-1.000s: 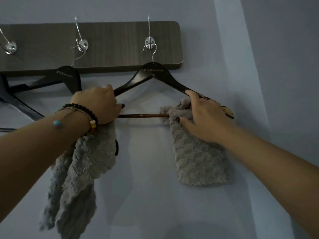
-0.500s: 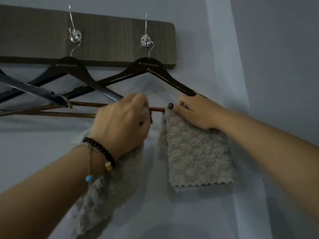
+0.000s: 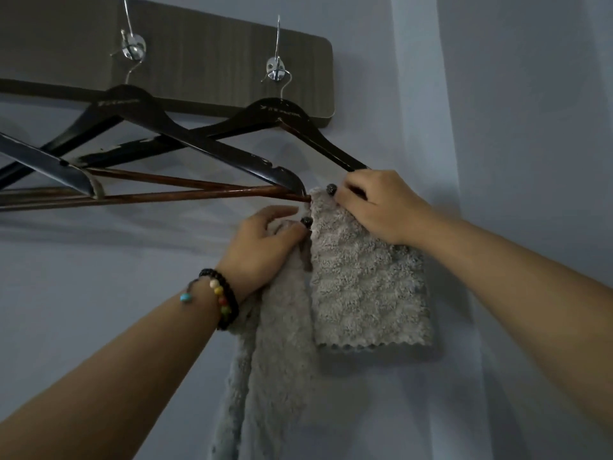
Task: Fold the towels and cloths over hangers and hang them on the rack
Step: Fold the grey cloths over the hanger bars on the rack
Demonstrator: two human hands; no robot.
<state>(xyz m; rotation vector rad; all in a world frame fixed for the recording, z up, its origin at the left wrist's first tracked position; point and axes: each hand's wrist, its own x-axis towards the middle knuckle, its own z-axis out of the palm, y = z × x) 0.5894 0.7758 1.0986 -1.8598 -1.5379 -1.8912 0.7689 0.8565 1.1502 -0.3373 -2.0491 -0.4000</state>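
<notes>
A dark wooden rack (image 3: 205, 58) is fixed to a pale wall (image 3: 497, 94); two metal hooks show on it, the right hook (image 3: 276, 69) carrying a dark hanger (image 3: 278, 116), the left hook (image 3: 132, 48) carrying a second hanger (image 3: 122, 104) whose right shoulder crosses in front of the first; the tip of a third hanger (image 3: 49, 164) enters from the left edge. A grey folded cloth (image 3: 368, 290) hangs over the right end of the first hanger's brown bar (image 3: 199, 195), its scalloped lower edge level and lying close to the wall; the right hand (image 3: 378, 207) rests on its top at the bar, fingers curled and pinching the cloth's upper edge against the hanger, dark-painted nails showing. Just beside it on the left, a second grey towel (image 3: 272, 360) hangs down long and bunched towards the bottom edge of the view; the left hand (image 3: 265, 244) grips its upper part, fingers clenched round the fabric just below the bar, touching the folded cloth's left edge; whether this towel already passes over the bar cannot be told. The left wrist wears a beaded bracelet (image 3: 225, 303) of dark and coloured beads.
</notes>
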